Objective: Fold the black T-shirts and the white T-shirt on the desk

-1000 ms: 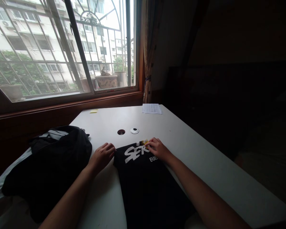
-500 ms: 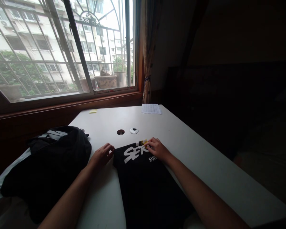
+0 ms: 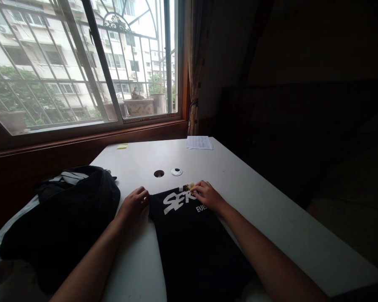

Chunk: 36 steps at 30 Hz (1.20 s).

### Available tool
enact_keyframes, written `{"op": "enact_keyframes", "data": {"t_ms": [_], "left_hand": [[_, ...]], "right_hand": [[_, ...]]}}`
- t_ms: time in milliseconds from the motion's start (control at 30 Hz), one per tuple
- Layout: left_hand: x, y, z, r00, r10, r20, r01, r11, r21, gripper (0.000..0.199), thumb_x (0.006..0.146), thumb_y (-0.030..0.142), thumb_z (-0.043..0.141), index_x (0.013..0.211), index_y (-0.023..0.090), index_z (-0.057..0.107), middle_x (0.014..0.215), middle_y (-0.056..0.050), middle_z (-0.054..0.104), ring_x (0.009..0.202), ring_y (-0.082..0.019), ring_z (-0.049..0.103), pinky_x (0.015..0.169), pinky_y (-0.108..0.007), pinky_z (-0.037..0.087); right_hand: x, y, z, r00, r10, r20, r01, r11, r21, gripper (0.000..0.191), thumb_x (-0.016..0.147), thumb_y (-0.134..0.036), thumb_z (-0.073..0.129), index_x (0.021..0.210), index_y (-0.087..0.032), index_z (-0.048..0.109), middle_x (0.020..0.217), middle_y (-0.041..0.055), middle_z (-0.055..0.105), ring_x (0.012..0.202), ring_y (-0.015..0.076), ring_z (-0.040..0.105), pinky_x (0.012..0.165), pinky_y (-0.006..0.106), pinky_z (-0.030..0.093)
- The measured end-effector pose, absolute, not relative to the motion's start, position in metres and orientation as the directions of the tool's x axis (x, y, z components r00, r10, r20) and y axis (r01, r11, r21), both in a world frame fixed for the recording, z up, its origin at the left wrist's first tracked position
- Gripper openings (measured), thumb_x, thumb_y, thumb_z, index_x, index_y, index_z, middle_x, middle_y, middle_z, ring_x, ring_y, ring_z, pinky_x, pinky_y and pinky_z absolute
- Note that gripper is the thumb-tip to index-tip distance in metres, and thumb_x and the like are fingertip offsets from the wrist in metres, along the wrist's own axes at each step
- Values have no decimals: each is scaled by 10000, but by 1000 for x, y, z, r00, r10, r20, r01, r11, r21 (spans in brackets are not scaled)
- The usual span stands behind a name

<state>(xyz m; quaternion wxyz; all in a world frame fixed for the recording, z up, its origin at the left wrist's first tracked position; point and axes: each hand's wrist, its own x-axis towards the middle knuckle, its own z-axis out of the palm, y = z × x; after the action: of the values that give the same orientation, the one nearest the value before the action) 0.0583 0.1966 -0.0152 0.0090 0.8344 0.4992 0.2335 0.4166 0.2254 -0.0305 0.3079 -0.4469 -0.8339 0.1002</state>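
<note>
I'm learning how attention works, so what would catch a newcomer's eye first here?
Probably the bright window at upper left. Next, the pale lettering on the black garment, between the left hand and right hand on the white table.

Both bare forearms reach forward, angled inward
The left hand [image 3: 135, 204] curls its fingers beside its thumb; the right hand [image 3: 208, 196], palm down, bends its fingers inward, thumb close beneath.
</note>
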Motion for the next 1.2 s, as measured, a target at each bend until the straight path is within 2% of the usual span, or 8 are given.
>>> {"op": "enact_keyframes", "data": {"t_ms": [167,400,533,700,833,1000,1100,1200], "left_hand": [[55,194,-9,372,850,374,877,-453,158,168,916,166,458,815,212,584,887,-13,575,627,-113,498,547,-232,346],[59,193,-7,395,869,298,905,-425,39,161,916,170,482,832,234,604,875,-16,582,732,-156,528,527,-242,314],[62,194,-13,381,870,313,906,-419,59,164,943,172,464,874,235,599,907,-22,578,766,-167,541,542,-249,343],[66,191,-9,357,873,333,900,-417,128,145,945,177,478,881,233,594,961,-32,600,844,-180,572,648,-263,441],[69,186,-3,350,861,369,913,-402,71,114,922,171,515,888,234,602,1009,-48,614,902,-206,578,623,-264,435],[66,187,-4,375,865,335,918,-396,-6,133,912,154,529,944,239,627,1062,-60,619,910,-220,586,587,-262,428],[67,188,-3,347,868,355,925,-379,23,155,946,161,492,944,224,633,1061,-72,626,910,-224,599,618,-278,465],[78,182,1,308,848,432,920,-382,92,183,983,195,463,1008,202,644,1142,-101,632,980,-245,617,720,-332,526]], "right_hand": [[417,225,-29,-413,810,417,691,577,-436,192,925,-207,607,1045,-277,740,1043,51,617,1014,228,572,944,400,482],[418,220,-26,-422,819,388,708,565,-424,223,920,-194,602,1078,-286,731,1074,50,611,1049,233,569,948,399,486],[418,217,-23,-424,826,370,714,557,-424,243,921,-192,597,1108,-285,720,1108,53,612,1076,238,556,964,403,480],[419,216,-23,-436,824,361,711,562,-423,261,900,-212,627,1134,-290,713,1127,61,608,1115,250,546,988,423,467],[419,216,-22,-438,832,340,715,552,-430,260,888,-229,637,1130,-288,714,1139,63,600,1124,257,542,984,432,468],[418,214,-20,-430,840,330,719,540,-438,252,898,-240,623,1128,-282,716,1141,64,597,1130,257,536,977,425,470],[418,214,-20,-430,841,330,714,540,-445,254,898,-245,623,1132,-284,713,1141,61,597,1128,257,537,972,426,471],[418,214,-21,-428,840,334,713,541,-446,254,898,-252,625,1135,-289,709,1146,59,596,1123,258,536,970,433,471]]}}
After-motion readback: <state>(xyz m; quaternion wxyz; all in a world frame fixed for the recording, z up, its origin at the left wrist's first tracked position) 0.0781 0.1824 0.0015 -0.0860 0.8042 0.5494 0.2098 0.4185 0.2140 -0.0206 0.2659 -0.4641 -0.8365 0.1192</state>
